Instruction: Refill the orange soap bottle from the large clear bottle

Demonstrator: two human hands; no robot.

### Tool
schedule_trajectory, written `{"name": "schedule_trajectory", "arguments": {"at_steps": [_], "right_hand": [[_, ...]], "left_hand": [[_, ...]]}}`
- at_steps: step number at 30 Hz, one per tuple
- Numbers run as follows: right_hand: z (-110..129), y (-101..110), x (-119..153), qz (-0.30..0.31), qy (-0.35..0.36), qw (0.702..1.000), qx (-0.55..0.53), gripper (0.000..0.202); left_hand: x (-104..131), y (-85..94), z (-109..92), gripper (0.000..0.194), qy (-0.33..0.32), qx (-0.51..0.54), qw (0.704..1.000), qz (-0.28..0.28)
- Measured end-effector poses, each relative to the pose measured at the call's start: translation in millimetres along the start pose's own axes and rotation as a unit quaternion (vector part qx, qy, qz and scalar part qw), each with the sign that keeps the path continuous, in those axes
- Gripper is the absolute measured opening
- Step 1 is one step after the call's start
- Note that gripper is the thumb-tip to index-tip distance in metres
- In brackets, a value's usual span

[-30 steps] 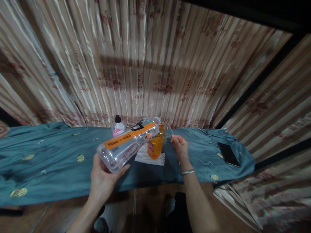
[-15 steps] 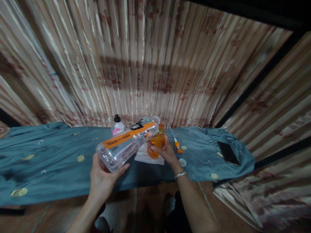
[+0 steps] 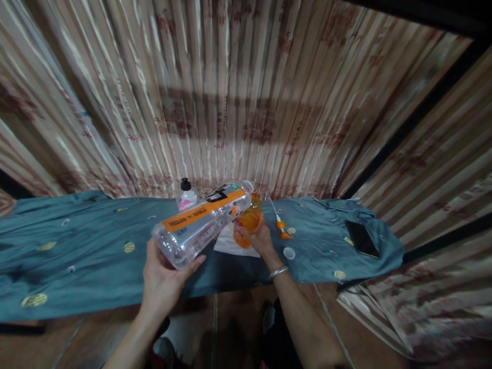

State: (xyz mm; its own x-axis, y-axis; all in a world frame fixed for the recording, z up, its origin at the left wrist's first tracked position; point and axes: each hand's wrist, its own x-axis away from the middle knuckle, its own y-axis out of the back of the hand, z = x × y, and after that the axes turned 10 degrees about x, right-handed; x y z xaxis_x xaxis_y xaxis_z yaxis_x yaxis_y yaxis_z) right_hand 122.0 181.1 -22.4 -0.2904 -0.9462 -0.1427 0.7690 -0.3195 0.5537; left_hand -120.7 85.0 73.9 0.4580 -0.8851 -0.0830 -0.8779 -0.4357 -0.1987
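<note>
My left hand [image 3: 165, 279] is wrapped round the base of a clear plastic bottle [image 3: 205, 220] with an orange and grey label. The bottle is tilted, its neck up and to the right, over the top of an orange bottle [image 3: 247, 225]. My right hand [image 3: 260, 237] grips that orange bottle above a white cloth [image 3: 230, 245]. Whether the two mouths touch, or liquid passes between them, I cannot make out. An orange pump head [image 3: 283, 229] with a thin clear tube lies to the right, and a small white cap [image 3: 289, 253] rests nearer me.
A clear bottle with a black cap [image 3: 186, 185] and pink label stands behind the tilted bottle. A black phone [image 3: 361, 239] lies at the right end of the teal cloth-covered table [image 3: 103, 256]. Striped curtains [image 3: 230, 102] hang behind, with dark frame bars at the right.
Both hands keep their holds and the bottles stay almost in place. The orange bottle sits very slightly higher in view, and the camera has shifted a little.
</note>
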Motion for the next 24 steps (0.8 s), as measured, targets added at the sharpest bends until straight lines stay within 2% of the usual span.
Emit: {"name": "schedule_trajectory", "arguments": {"at_steps": [11, 24], "right_hand": [[9, 2, 3, -0.003, -0.011, 1.0, 0.023, 0.063], [6, -3, 2, -0.04, -0.01, 0.999, 0.023, 0.071]], "left_hand": [[-1, -3.1, -1, 0.082, -0.004, -0.014, 1.0, -0.007], [0, -4.5, -6, 0.082, -0.006, -0.018, 1.0, -0.011]]}}
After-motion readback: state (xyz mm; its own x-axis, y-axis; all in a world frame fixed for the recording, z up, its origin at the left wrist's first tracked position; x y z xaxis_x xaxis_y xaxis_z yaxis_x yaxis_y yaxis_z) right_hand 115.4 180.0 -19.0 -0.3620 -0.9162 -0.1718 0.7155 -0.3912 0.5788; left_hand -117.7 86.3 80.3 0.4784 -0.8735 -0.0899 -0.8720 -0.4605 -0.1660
